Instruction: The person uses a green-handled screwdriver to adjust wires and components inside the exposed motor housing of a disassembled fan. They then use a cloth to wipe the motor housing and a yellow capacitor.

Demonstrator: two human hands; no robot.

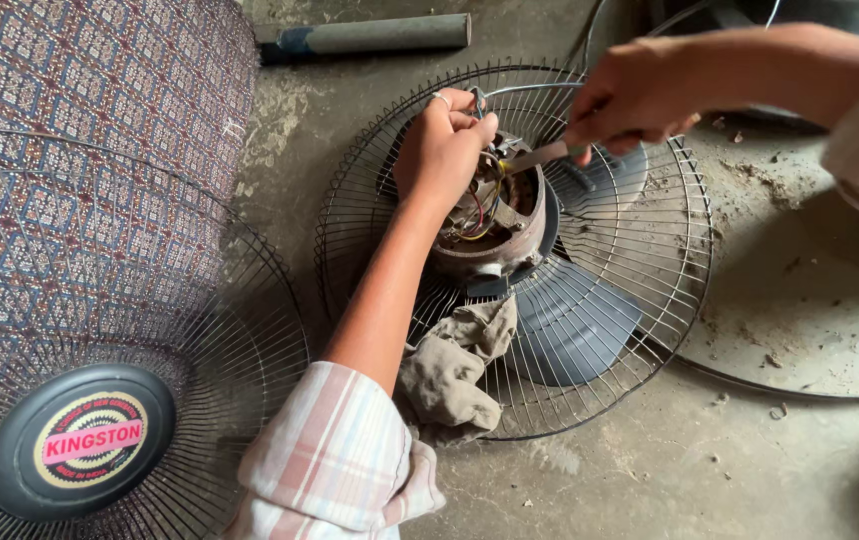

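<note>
Metal fan motor (495,225) sits under both hands, inside a wire guard (640,290). It looks heavy and hard; hold its round body, since the thin wires may break. Left hand (442,145) pinches the top, right hand (640,95) grips a tool (540,155), maybe a screwdriver

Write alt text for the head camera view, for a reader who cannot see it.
Two bare hands work on an opened fan motor lying in a wire guard on a concrete floor: the left hand grips the motor's top, the right hand holds a metal tool to its wiring. A grey rag lies below; a second guard sits at left.
</note>
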